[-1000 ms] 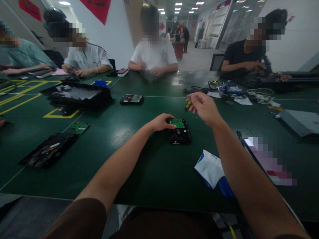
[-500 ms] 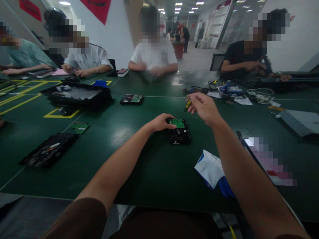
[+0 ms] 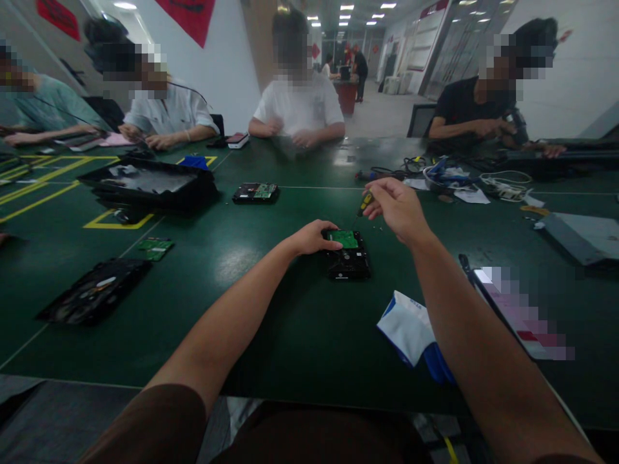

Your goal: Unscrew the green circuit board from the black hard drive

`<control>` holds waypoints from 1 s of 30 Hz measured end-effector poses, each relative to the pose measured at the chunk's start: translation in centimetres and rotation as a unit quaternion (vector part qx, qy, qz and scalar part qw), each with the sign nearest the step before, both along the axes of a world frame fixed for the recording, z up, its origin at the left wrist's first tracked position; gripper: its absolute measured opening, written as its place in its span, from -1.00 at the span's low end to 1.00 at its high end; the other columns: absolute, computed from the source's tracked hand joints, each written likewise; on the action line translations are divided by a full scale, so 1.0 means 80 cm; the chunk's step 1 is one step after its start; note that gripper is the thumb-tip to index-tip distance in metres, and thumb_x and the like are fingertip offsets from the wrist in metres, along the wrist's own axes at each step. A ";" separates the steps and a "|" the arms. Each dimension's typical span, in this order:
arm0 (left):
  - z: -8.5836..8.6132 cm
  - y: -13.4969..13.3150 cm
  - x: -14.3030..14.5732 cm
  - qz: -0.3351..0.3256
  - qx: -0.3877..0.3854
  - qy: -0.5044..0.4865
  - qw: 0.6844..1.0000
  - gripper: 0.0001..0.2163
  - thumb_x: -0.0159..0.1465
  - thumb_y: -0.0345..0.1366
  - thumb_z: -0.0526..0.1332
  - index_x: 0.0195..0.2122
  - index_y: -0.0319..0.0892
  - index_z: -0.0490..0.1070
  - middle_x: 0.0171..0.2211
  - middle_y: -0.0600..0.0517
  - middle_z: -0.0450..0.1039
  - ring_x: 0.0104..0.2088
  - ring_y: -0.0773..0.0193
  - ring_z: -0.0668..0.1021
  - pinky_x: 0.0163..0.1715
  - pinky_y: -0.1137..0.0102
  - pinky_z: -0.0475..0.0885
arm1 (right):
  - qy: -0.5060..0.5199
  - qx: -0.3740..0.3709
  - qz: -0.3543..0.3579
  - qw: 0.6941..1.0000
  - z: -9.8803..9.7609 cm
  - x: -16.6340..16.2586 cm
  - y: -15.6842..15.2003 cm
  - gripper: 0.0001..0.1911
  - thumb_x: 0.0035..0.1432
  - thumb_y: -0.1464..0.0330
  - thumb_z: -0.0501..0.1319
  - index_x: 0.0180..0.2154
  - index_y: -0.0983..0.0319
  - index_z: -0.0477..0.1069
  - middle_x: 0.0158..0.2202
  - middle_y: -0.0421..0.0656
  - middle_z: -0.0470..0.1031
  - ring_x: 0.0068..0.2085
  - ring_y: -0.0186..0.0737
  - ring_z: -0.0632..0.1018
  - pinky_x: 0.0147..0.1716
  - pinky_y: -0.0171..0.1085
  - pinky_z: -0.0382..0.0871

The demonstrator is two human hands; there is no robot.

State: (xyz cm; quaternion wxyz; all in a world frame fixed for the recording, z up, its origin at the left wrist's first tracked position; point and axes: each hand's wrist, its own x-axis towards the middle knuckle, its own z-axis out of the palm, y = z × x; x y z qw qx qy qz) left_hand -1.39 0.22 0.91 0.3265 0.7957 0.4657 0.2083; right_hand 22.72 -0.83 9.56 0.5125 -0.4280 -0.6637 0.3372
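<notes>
The right hand (image 3: 399,209) pinches a yellow-and-black screwdriver (image 3: 365,203) between thumb and fingers, its shaft pointing down. Just below that grip lies a black hard drive (image 3: 349,263) on the green table (image 3: 300,335), its circuit board (image 3: 345,239) facing up. Whether the tip touches the drive is too small to tell. The left hand (image 3: 313,238), down and left of the screwdriver, clasps the drive's left side, thumb over the board's edge.

A few tiny bits (image 3: 378,227) lie just under the right hand. Nearer the body than the grip is a white-and-blue cloth (image 3: 409,328). Beyond the grip to the left sits another drive (image 3: 255,192), and farther left a black tray (image 3: 149,180). Well to the right rests a grey metal box (image 3: 580,235).
</notes>
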 end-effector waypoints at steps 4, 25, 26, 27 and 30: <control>0.001 0.000 -0.001 0.005 -0.009 0.008 1.000 -0.30 0.17 0.09 0.45 0.26 -0.19 0.48 0.09 -0.17 0.52 -0.09 0.04 0.56 -0.10 0.22 0.43 | -0.048 0.021 -0.045 0.998 0.001 0.005 0.001 -0.73 0.32 0.10 0.29 -0.20 0.16 0.55 -0.43 -0.20 0.54 -0.50 -0.34 0.51 -0.59 -0.35 0.29; 0.005 -0.002 0.000 0.012 -0.019 0.016 1.000 -0.27 0.16 0.07 0.46 0.28 -0.21 0.45 0.17 -0.19 0.48 -0.03 0.01 0.56 -0.05 0.20 0.44 | -0.039 -0.018 -0.068 0.997 0.001 0.006 0.002 -0.75 0.32 0.12 0.28 -0.24 0.16 0.44 -0.25 -0.12 0.63 -0.53 -0.39 0.45 -0.61 -0.31 0.25; 0.005 -0.002 0.000 0.010 -0.018 0.014 1.000 -0.27 0.16 0.08 0.46 0.28 -0.21 0.46 0.15 -0.19 0.49 -0.04 0.01 0.56 -0.05 0.20 0.44 | -0.030 -0.022 -0.047 0.998 0.001 0.004 0.000 -0.74 0.35 0.10 0.26 -0.22 0.15 0.43 -0.20 -0.11 0.64 -0.54 -0.40 0.45 -0.62 -0.31 0.25; 0.005 -0.003 0.001 0.008 -0.018 0.012 1.000 -0.27 0.16 0.08 0.46 0.27 -0.21 0.46 0.14 -0.19 0.50 -0.04 0.02 0.56 -0.06 0.20 0.44 | -0.022 -0.024 -0.027 0.999 0.002 0.002 -0.001 -0.73 0.37 0.08 0.23 -0.20 0.15 0.43 -0.18 -0.10 0.64 -0.53 -0.40 0.46 -0.61 -0.32 0.27; 0.005 -0.003 0.001 0.011 -0.018 0.010 1.000 -0.29 0.17 0.08 0.46 0.27 -0.21 0.46 0.13 -0.18 0.51 -0.05 0.02 0.56 -0.08 0.20 0.44 | -0.006 -0.016 0.003 1.000 0.002 -0.001 -0.003 -0.71 0.41 0.07 0.18 -0.13 0.13 0.46 -0.20 -0.12 0.62 -0.48 -0.37 0.51 -0.55 -0.31 0.35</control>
